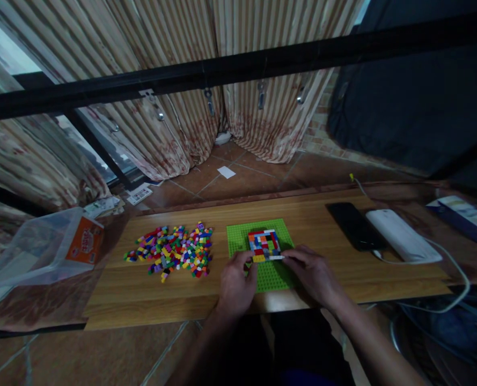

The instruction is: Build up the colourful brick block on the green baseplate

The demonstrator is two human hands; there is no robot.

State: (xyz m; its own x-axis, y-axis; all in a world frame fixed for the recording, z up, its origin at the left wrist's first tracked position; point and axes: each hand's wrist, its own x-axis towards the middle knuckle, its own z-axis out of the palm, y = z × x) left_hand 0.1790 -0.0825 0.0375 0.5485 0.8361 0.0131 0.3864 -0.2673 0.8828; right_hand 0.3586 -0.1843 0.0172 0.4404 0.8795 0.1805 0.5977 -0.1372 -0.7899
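A small square structure of multicoloured toy bricks [264,236] sits on a green studded baseplate [276,280] and has walls around a hollow middle. My left hand [238,279] is closed at its front left corner, thumb and fingers gripping beside a yellow brick [258,259]. On the other side, the fingertips of my right hand [313,271] pinch the end of a white brick [276,258] along the structure's front edge. Whether that white brick is pressed down fully cannot be made out. To the left, a loose heap of coloured bricks [177,251] is spread over the wooden board.
The wooden board [113,300] lies in front of me. At its right are a black phone [351,225] and a white power bank [401,236] with a cable. A clear plastic box [41,252] with an orange label stands left. A black rail [238,67] crosses before curtains.
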